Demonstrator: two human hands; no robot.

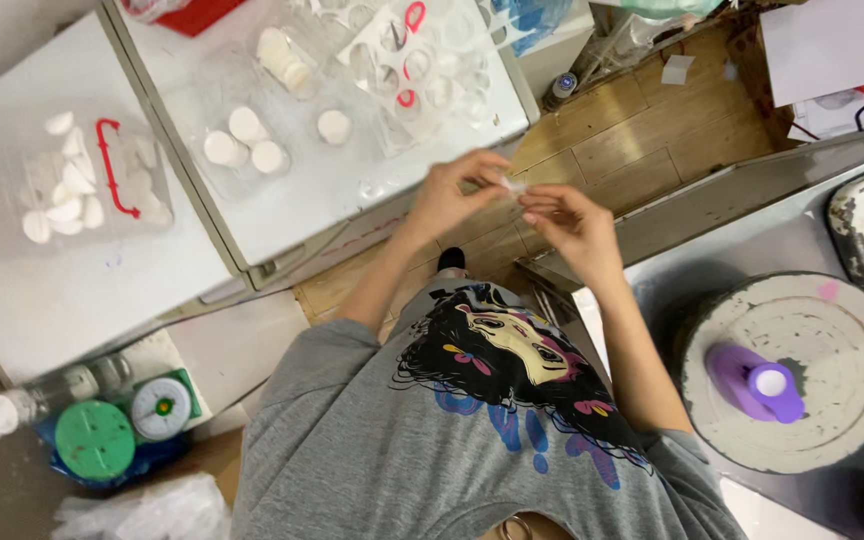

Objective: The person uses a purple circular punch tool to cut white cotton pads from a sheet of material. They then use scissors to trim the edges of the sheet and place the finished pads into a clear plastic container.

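Grey sweatshirt [372, 440] — sleeves pushed up — colourful printed graphic [512, 360].

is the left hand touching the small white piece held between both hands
Touching: the head view shows the left hand fingertips pinching the small white piece, no gap visible.

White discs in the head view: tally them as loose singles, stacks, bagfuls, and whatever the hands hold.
Loose single discs: 4
Stack of discs: 1
Bag of discs: 1
Small pale piece pinched between left hand and right hand: 1
Total: 7
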